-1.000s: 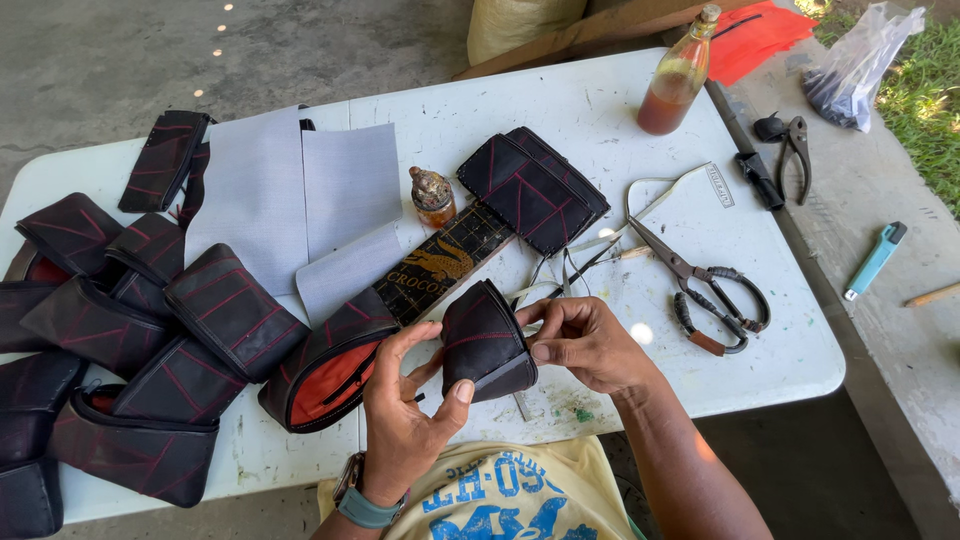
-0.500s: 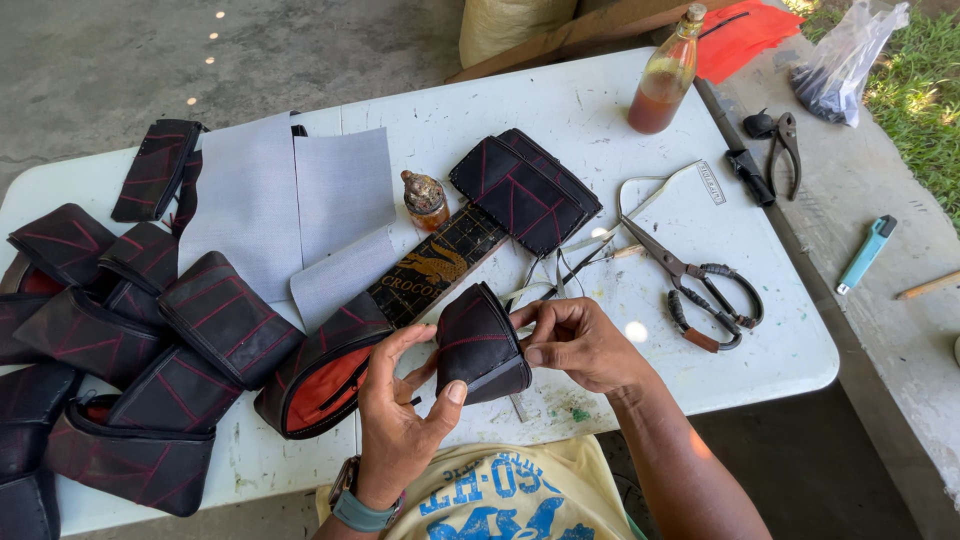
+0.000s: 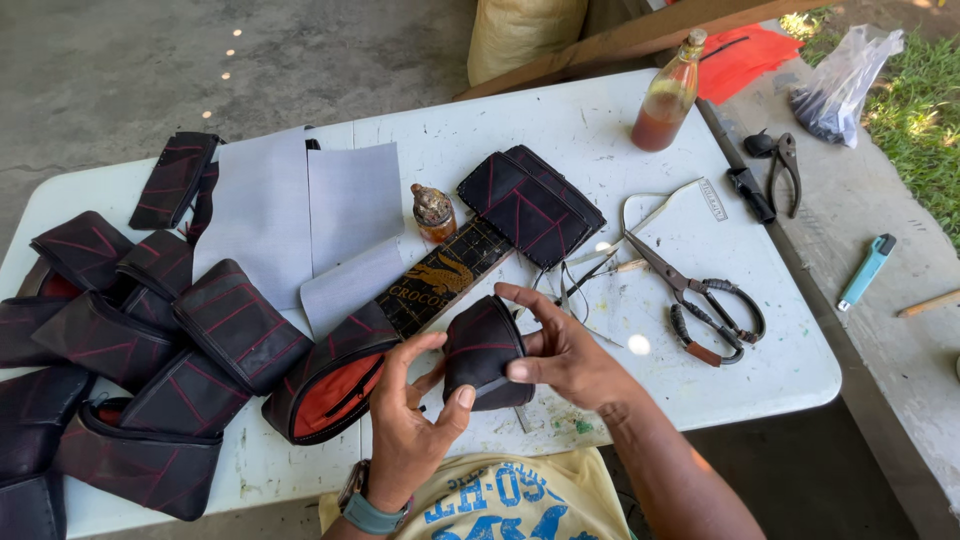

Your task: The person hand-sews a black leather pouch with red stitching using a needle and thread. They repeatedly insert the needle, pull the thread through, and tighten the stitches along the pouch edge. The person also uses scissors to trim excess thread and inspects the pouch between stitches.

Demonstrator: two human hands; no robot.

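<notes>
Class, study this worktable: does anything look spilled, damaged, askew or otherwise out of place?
Nothing is spilled or broken. Both hands, left and right, hold a dark pouch. One pouch lies open, showing its red lining. The table is stained and scuffed.

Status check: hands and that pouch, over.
Both hands on the black pouch, held above the table: left hand from below, right hand from the side. Open red-lined pouch just left; scissors right, apart.

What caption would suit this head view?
Both hands, left hand and right hand, grip a small black pouch above a white table.
</notes>
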